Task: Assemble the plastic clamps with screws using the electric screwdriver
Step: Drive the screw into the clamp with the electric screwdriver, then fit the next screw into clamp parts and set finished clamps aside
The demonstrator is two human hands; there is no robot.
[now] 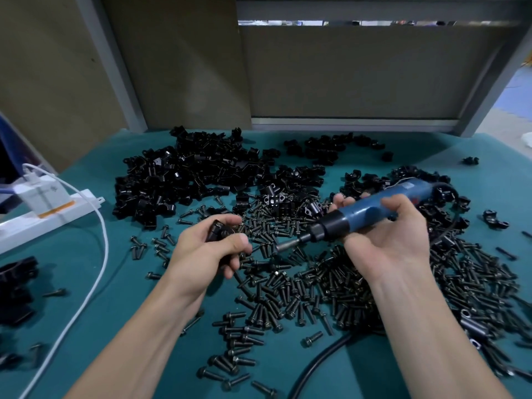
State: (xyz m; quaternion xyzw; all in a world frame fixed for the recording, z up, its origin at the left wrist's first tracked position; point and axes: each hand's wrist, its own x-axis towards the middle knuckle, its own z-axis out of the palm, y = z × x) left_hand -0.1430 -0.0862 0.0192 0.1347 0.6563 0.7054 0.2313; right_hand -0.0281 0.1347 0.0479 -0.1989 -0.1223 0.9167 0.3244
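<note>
Since the left hand (214,250) curls round a small black plastic clamp (216,229) over the middle of the teal worktop (86,180) and the right hand (387,240) grips the blue electric screwdriver (371,211) beside it, a crooked bit (288,245) could slip and jab that left hand, I reckon.

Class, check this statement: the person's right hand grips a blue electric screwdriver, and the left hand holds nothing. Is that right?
Not quite. The left hand is not empty: the head view shows it gripping a black plastic clamp. The rest stands: the right hand grips the blue electric screwdriver.
</note>
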